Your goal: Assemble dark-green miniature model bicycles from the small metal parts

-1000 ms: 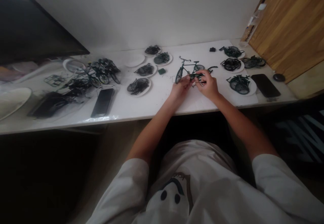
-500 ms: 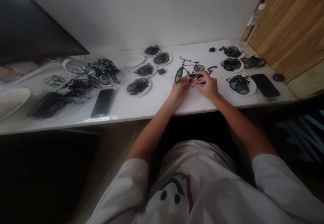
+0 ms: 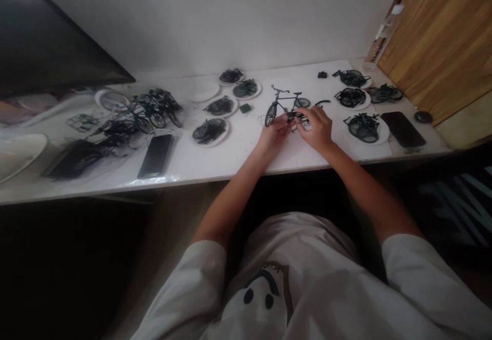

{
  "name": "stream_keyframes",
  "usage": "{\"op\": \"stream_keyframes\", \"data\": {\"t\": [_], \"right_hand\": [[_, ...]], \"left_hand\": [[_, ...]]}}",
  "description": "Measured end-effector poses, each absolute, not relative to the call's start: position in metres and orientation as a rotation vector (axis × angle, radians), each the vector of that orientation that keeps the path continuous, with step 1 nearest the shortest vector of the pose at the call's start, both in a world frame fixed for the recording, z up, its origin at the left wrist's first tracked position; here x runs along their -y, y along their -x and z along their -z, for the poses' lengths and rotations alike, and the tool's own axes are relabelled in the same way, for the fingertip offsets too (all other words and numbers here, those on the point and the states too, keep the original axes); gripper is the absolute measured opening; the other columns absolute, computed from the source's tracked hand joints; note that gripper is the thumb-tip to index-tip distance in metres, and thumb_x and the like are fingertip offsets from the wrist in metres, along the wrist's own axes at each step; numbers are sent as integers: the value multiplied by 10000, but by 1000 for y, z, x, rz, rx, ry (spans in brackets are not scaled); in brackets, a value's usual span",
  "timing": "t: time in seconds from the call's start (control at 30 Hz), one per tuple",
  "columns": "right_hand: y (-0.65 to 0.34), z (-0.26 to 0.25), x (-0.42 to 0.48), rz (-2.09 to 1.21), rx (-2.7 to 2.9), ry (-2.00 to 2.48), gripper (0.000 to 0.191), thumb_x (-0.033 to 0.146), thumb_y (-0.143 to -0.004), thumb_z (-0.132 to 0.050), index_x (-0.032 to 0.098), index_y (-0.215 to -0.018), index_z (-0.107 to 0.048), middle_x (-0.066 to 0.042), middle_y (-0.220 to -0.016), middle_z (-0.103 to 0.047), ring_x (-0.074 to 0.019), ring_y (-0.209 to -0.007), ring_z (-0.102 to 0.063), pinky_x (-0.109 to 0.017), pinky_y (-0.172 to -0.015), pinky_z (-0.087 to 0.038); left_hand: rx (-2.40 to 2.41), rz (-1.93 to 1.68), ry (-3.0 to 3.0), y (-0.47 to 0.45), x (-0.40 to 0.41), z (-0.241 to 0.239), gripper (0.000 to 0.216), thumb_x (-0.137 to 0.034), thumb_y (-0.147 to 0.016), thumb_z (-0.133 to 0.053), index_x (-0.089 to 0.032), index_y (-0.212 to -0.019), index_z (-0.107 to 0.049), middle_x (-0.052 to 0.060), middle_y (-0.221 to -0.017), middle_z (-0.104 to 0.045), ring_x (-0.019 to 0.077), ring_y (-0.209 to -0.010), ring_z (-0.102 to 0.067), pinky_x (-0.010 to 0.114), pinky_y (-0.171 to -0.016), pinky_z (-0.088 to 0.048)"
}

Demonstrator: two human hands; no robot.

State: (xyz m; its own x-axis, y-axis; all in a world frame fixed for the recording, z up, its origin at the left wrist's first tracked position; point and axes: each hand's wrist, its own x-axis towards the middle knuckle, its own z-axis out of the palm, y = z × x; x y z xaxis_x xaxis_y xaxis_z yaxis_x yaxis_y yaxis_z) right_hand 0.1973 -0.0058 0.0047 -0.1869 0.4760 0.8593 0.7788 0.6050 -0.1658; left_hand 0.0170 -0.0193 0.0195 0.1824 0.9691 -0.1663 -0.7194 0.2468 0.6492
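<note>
Close together at the front of the white board, my left hand (image 3: 273,138) and my right hand (image 3: 318,130) are both closed, fingertips nearly meeting. Between them is a small dark part (image 3: 292,117), pinched by both; its exact kind is too small to make out, and the fingers cover much of it. Just behind my hands stands a dark model bicycle (image 3: 288,98), upright, with its front wheel to the left. A curved black piece (image 3: 323,102) lies past my right fingers. Left of the bicycle is a small dark green block (image 3: 245,108).
White plates with dark model bicycle parts lie on both sides, such as a left plate (image 3: 222,139) and a right plate (image 3: 383,131). A phone (image 3: 156,155) and assembled model bicycles (image 3: 157,109) are at left. Another phone (image 3: 403,129) lies right, near a bottle (image 3: 391,22).
My right hand's fingers have shifted slightly and curled in closer to the left fingertips. A thin light rod beneath the right fingers now shows less. The model bicycle has stayed in place.
</note>
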Motion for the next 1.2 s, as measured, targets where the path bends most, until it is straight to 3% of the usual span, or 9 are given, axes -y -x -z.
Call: {"op": "stream_keyframes", "data": {"t": [0.33, 0.73, 0.97, 1.2], "right_hand": [[-201, -5, 2, 321, 1828, 978, 304, 428, -1172, -611, 260, -1314, -821, -96, -1020, -782, -299, -1018, -756, -476, -955, -661], [-205, 2, -4, 213, 1848, 998, 307, 423, -1165, -640, 300, -1378, -824, -82, -1015, -773, -291, -1001, -766, -456, -952, -666], [-204, 0, -3, 245, 1856, 1000, 353, 481, -1163, -645, 266, -1375, -829, -105, -1033, -797, -296, -997, -773, -461, -957, -667], [-204, -1, -1, 270, 1882, 983, 408, 521, -1166, -630, 271, -1431, -814, -100, -1073, -818, -287, -1004, -778, -448, -958, -671]], "left_hand": [[-627, -1253, -373, -17, 18, -21, 223, -51, -962, -775, -210, -1112, -822, 71, -1159, -868, 284, -1525, -699, 394, -1319, -468], [-643, -1234, -412, -17, 20, -22, 188, -78, -999, -746, -215, -1103, -822, 36, -1097, -866, 245, -1422, -764, 361, -1282, -511], [-654, -1252, -435, -17, 19, -22, 182, -52, -971, -767, -199, -1060, -826, 63, -1136, -864, 266, -1495, -717, 385, -1340, -457], [-657, -1245, -419, -19, 23, -26, 213, -74, -1001, -751, -207, -1145, -836, 54, -1128, -870, 249, -1435, -752, 381, -1320, -494]]}}
